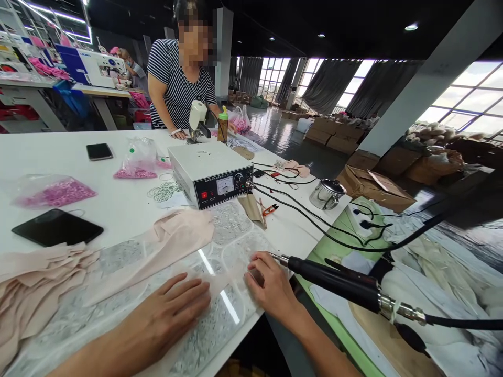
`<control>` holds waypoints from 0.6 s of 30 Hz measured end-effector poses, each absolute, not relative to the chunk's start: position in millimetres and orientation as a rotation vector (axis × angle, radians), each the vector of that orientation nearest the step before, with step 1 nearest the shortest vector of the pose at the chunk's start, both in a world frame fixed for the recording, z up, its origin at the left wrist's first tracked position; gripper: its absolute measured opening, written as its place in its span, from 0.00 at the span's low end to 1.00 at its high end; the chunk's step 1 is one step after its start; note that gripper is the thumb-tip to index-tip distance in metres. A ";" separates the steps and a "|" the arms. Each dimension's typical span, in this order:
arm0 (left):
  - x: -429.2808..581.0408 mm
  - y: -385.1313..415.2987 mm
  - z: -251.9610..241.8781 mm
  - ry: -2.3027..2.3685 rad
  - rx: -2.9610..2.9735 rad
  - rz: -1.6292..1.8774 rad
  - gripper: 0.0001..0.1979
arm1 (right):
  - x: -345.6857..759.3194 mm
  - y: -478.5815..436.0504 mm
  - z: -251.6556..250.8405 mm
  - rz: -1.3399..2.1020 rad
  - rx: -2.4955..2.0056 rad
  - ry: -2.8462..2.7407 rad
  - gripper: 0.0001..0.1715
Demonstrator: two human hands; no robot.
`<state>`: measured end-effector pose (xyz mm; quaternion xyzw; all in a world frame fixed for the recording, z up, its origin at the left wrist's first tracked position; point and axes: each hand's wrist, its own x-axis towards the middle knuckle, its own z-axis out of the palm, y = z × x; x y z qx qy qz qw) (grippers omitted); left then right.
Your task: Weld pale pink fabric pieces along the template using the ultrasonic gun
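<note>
Peach fabric [184,228] before white control box [208,159]

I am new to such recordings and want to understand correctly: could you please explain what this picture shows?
There is no robot here: these are a person's bare hands, seen from a camera worn on the head. The left hand lies palm down over a patterned sheet; the right hand is curled near the tip of a black tool. Whether either holds something thin is unclear. On the table are pale cloth, a white box, a phone and bags of pink pieces. Another person stands across from the camera.
</note>
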<state>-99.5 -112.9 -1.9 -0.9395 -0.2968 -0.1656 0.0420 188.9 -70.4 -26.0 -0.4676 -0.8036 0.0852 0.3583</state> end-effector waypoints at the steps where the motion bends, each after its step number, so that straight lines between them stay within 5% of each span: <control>1: -97.2 -110.6 -3.4 -0.895 -2.892 -0.507 0.19 | 186.5 -70.8 -27.2 0.213 -1.220 -2.069 0.03; 18: -94.1 -106.8 -8.1 -0.848 -3.000 -0.481 0.20 | 177.3 -60.3 -29.1 0.220 -1.171 -2.000 0.08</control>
